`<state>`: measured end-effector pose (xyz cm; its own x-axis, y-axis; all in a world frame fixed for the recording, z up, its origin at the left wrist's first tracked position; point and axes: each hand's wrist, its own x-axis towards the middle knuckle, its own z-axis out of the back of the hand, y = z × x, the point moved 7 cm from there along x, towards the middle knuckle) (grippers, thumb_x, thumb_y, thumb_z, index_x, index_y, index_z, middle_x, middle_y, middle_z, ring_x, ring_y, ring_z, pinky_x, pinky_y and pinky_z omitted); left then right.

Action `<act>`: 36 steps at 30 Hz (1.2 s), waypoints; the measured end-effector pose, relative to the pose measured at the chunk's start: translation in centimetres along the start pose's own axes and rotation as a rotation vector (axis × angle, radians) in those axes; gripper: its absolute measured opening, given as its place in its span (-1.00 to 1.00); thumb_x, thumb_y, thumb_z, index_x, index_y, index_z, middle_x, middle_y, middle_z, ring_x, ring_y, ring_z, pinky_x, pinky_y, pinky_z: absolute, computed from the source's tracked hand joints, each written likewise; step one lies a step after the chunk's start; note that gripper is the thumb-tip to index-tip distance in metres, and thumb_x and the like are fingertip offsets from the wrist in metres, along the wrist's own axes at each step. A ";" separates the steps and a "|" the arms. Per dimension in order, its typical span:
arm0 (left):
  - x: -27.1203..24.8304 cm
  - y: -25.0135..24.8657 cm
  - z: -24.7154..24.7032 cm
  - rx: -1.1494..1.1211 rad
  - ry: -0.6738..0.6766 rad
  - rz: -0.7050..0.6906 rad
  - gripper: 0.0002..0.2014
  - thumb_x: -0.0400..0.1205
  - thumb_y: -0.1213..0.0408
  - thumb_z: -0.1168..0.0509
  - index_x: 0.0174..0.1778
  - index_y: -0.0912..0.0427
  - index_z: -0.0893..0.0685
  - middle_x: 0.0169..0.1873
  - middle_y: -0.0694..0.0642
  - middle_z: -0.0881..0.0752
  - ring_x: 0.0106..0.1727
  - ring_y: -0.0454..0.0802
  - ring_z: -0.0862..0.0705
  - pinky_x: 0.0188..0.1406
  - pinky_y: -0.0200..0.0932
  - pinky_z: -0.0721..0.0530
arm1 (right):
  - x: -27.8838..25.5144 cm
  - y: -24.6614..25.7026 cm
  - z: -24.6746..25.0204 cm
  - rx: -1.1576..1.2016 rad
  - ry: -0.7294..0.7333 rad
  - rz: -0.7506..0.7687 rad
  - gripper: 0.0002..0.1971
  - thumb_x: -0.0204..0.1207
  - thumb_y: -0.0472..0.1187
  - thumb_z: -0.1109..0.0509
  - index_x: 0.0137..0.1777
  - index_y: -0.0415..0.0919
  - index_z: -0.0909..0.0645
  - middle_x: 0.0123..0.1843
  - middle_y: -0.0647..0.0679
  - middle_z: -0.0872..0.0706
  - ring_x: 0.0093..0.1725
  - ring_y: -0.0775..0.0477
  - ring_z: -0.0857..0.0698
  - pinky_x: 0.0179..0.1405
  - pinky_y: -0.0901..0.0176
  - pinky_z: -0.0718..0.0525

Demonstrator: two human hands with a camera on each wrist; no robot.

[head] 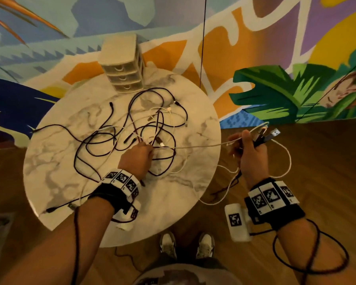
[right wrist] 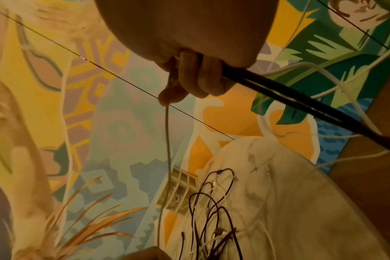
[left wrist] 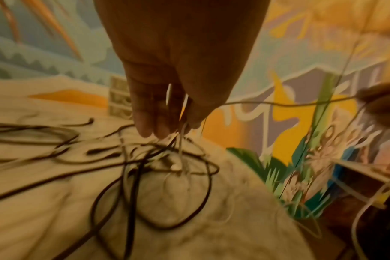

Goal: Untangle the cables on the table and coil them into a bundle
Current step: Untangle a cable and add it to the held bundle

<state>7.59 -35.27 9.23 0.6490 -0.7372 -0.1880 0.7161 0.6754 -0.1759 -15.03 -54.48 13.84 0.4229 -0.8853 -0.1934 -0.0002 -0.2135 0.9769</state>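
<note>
A tangle of black and white cables lies in the middle of the round marble table. My left hand reaches into the tangle from the near side. In the left wrist view its downward-pointing fingers pinch thin white cable strands. My right hand hovers past the table's right edge and grips a bunch of cable ends with USB plugs. A white cable runs taut between the two hands. In the right wrist view the curled fingers hold black cables and that white cable.
A small beige drawer unit stands at the table's far edge. Slack white and black cable loops hang from my right hand toward the wooden floor. A black cable end lies at the near-left edge. A painted wall is behind.
</note>
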 end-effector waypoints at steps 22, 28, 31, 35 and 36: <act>-2.8 1.7 -3.4 0.123 0.422 0.160 -0.12 0.39 -0.36 -0.34 0.55 0.01 -0.25 0.46 0.13 -0.37 0.37 0.17 -0.52 0.27 0.01 -0.55 | -0.6 0.8 3.5 0.068 -0.008 -0.109 -0.59 0.72 -0.03 -0.11 -0.33 -0.14 -0.56 -0.56 -0.08 -0.68 -0.73 0.17 -0.37 -0.69 0.30 -0.19; -2.5 -20.9 5.1 -0.385 0.041 -0.560 -0.38 0.57 -0.03 -0.35 0.52 0.08 -0.37 0.33 0.06 -0.48 -0.08 -0.14 -0.50 -0.02 -0.21 -0.52 | -0.3 1.1 4.9 -0.050 -0.013 -0.072 -0.60 0.71 -0.05 -0.13 -0.31 -0.17 -0.59 -0.46 -0.26 -0.63 -0.70 0.15 -0.34 -0.69 0.34 -0.25; -1.9 -26.4 2.4 -0.284 0.234 -0.574 -0.74 0.67 0.25 -0.23 0.18 0.32 -0.64 0.00 0.24 -0.71 -0.09 0.05 -0.65 -0.20 -0.18 -0.47 | 0.1 1.0 7.0 -0.110 -0.033 -0.055 -0.60 0.69 -0.02 -0.16 -0.21 -0.28 -0.66 -0.36 -0.26 -0.63 -0.64 0.17 -0.41 -0.66 0.34 -0.32; 2.0 -25.8 5.0 -0.626 -0.042 -0.420 -0.77 0.70 0.24 -0.12 -0.11 0.20 -0.67 -0.30 0.06 -0.71 -0.26 0.04 -0.64 -0.21 -0.01 -0.57 | -0.2 1.7 11.6 -0.233 -0.075 0.009 -0.58 0.73 -0.08 -0.09 -0.07 -0.37 -0.68 -0.42 -0.24 -0.62 -0.70 0.23 -0.45 -0.68 0.51 -0.35; 3.0 -25.3 5.3 -0.743 -0.083 -0.366 -0.74 0.71 0.22 -0.10 -0.17 0.15 -0.65 -0.42 0.01 -0.64 -0.37 0.00 -0.59 -0.27 0.00 -0.57 | -0.3 1.6 13.3 -0.254 -0.109 0.013 -0.58 0.73 -0.09 -0.09 -0.09 -0.36 -0.68 -0.44 -0.22 -0.59 -0.70 0.24 -0.46 -0.67 0.53 -0.36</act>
<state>-7.21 -54.73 18.24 0.4454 -0.8924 0.0720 0.5488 0.2086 -0.8095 -27.21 -60.05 14.24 0.3246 -0.9294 -0.1756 0.2284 -0.1031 0.9681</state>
